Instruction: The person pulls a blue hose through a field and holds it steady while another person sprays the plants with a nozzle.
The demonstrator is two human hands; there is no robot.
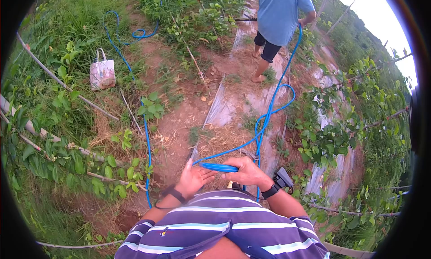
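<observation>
A blue hose runs through my right hand, whose fingers are wrapped round it in front of my belly. The held part points left, toward my left hand. That hand is open, palm turned up, its fingers stretched out just under the hose. From there the hose loops across the ground ahead, and several strands lie together in front of my right hand. Farther up, another person's hand holds a raised stretch of the same blue hose.
Another person in a blue shirt walks ahead, back turned. A printed tote bag stands in the grass at left. More blue hose trails along the dirt. Plastic sheeting, wooden poles and leafy branches line the path.
</observation>
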